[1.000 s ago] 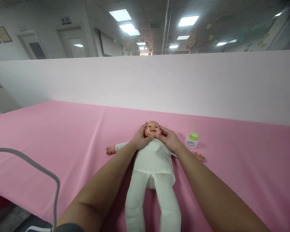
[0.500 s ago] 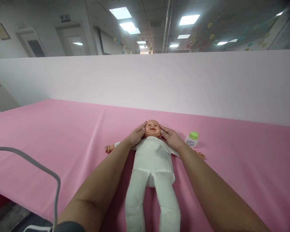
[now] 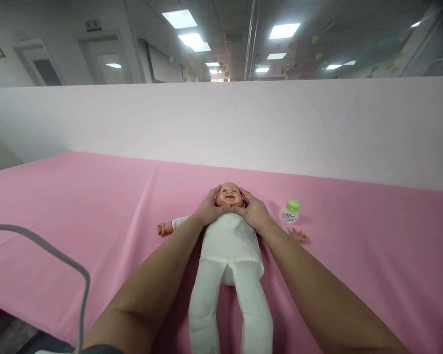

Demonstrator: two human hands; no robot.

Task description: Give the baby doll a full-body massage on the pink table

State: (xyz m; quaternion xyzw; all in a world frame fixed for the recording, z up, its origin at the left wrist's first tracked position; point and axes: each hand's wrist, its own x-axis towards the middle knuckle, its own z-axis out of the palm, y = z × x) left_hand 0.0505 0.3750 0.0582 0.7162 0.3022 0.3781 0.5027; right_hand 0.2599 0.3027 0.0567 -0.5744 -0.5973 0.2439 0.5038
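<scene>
A baby doll [image 3: 232, 241] in a white top and trousers lies on its back, head at the far end and legs towards me. My left hand [image 3: 210, 208] cups one side of its head, fingers along the cheek and ear and thumb under the chin. On the other side my right hand [image 3: 253, 210] holds the head the same way. Both thumbs nearly meet at the chin. The fingertips are partly hidden behind the head. Beside my right forearm, a clear bottle with a green cap [image 3: 290, 212] stands apart from both hands.
Pink sheeting [image 3: 107, 206] covers the table. A white panel [image 3: 221, 128] rises along its far edge, with glass above it. A grey cable [image 3: 59, 253] curves across the left foreground. The doll's arms stretch out to both sides beneath my forearms.
My thumbs have moved from beside the doll's cheeks down and inward to its chin. My fingers stay along the sides of the head. The whole view has shifted slightly.
</scene>
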